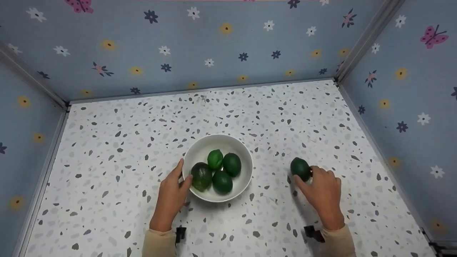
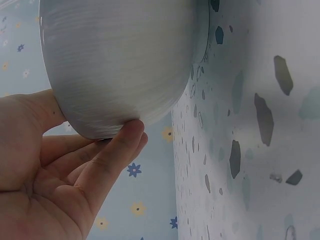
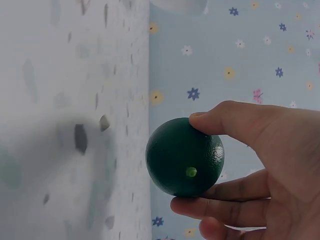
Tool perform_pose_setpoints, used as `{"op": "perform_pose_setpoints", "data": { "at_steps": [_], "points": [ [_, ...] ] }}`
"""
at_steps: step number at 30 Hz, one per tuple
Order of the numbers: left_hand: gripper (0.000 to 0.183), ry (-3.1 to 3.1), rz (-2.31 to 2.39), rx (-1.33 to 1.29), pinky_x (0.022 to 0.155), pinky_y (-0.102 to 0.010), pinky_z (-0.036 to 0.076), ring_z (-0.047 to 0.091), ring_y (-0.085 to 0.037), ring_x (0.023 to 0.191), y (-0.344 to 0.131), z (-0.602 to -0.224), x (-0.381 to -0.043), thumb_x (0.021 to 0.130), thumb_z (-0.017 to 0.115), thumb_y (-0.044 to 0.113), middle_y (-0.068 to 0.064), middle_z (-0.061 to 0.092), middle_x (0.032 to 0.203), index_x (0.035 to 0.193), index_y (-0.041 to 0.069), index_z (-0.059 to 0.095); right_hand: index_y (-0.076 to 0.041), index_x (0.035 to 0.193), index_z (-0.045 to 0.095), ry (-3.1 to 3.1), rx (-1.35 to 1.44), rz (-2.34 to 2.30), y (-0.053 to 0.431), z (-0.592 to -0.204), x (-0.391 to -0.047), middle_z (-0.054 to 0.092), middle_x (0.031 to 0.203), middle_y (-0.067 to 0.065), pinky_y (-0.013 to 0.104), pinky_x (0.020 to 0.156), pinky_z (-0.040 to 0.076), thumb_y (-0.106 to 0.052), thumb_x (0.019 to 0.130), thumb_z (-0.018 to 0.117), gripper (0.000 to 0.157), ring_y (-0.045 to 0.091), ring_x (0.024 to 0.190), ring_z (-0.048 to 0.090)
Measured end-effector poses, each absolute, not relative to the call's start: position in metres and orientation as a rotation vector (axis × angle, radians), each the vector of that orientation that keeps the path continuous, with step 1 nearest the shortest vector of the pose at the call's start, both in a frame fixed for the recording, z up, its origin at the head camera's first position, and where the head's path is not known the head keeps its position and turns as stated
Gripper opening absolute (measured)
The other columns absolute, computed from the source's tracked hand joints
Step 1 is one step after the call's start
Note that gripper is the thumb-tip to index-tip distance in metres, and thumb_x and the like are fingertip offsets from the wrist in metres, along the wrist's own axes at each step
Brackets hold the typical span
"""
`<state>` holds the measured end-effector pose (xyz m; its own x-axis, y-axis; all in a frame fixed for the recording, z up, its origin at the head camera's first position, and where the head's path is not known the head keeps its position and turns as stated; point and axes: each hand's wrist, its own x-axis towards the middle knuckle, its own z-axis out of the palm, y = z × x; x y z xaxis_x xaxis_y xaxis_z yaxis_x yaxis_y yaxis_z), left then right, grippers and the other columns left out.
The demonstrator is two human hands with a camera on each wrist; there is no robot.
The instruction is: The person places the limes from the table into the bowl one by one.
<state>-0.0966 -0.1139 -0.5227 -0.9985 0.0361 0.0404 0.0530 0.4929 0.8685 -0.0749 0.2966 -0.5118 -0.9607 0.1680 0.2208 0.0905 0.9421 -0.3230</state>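
Note:
A white bowl (image 1: 246,178) stands on the table with several green fruits in it. One is a mottled dark green fruit (image 1: 201,176) near the left rim; a brighter green lime (image 1: 215,159) lies at the back. My left hand (image 1: 172,196) grips the bowl's left side, thumb at the rim and fingers against the outer wall (image 2: 120,65). To the right of the bowl, my right hand (image 1: 323,189) pinches a dark green lime (image 3: 182,155) between thumb and fingers. This lime has a pale green stem spot and appears held above the tabletop.
The speckled white table (image 1: 107,160) is bounded by blue flowered panels at the back (image 1: 200,39), left and right (image 1: 410,107). Dark wrist mounts (image 1: 314,233) sit beside both sleeves. Part of the bowl shows at the top of the right wrist view.

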Motion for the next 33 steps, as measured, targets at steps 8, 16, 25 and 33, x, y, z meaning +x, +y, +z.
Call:
{"op": "perform_pose_setpoints", "data": {
  "at_steps": [8,16,25,33],
  "points": [
    [0.061,-2.718,-1.560,-0.062,0.100,-0.032,0.052,0.045,-0.031,0.136,-0.113,-0.522,-0.097,0.102,0.060,0.015,-0.021,0.042,0.151,0.154,0.000,0.034,0.002,0.102,0.070,-2.760,-0.007,0.461,0.276,-0.499,-0.083,0.071,0.090,0.014,0.049,0.066,0.044,-0.037,0.079,0.084,0.047,0.035,0.079,0.058],
    [0.061,-2.728,-1.559,-0.041,0.101,-0.034,0.052,0.045,-0.031,0.136,-0.114,-0.522,-0.097,0.101,0.061,0.015,-0.021,0.042,0.151,0.154,0.000,0.034,0.001,0.103,0.071,-2.676,0.169,0.454,0.255,-0.487,-0.091,0.071,0.090,0.014,0.046,0.062,0.044,-0.037,0.076,0.087,0.050,0.033,0.075,0.056],
    [0.060,-2.715,-1.545,-0.053,0.100,-0.034,0.053,0.046,-0.032,0.135,-0.113,-0.521,-0.097,0.100,0.061,0.012,-0.021,0.042,0.151,0.153,-0.002,0.035,0.000,0.108,0.070,-2.641,0.294,0.446,0.233,-0.475,-0.096,0.071,0.092,0.014,0.046,0.064,0.045,-0.040,0.077,0.085,0.053,0.033,0.077,0.056],
    [0.060,-2.705,-1.558,-0.059,0.100,-0.031,0.052,0.046,-0.031,0.135,-0.113,-0.521,-0.097,0.101,0.061,0.012,-0.021,0.043,0.151,0.153,-0.001,0.034,-0.001,0.110,0.070,-2.631,0.394,0.474,0.215,-0.469,-0.097,0.072,0.096,0.011,0.044,0.068,0.046,-0.041,0.077,0.084,0.053,0.031,0.080,0.056]
  ]
}}
